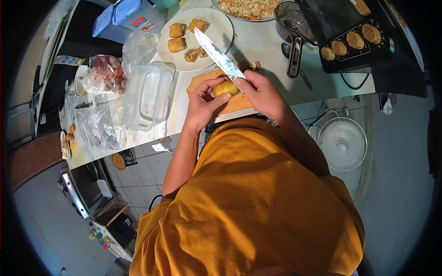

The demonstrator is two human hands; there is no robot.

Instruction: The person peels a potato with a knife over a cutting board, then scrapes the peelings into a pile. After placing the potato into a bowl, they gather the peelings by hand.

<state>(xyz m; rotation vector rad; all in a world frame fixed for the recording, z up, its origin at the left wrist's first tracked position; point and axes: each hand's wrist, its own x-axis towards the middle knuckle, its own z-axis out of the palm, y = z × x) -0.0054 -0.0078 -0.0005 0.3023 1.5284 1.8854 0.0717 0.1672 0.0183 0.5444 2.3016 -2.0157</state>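
Observation:
My left hand (206,102) is closed around a golden-yellow piece of food (225,88) that looks like fried tofu, keeping it low over a wooden cutting board (235,105). In my right hand (263,94) is a knife (220,56); its wide, smeared blade points away and to the left, across the plate's edge. The right thumb rests near the blade's base, close to the food. Just beyond the board lies a white plate (172,62) with several browned, block-shaped pieces (176,45), at least one of them showing a pale filling.
Left of the board are a clear plastic container (146,99), a bag of bulbs (105,76) and blue-lidded tubs (133,16). A bowl of shredded vegetables (251,8), a black-handled pan (294,57) and a stove with wooden knobs (354,40) stand beyond. A white basket (343,143) is on the floor.

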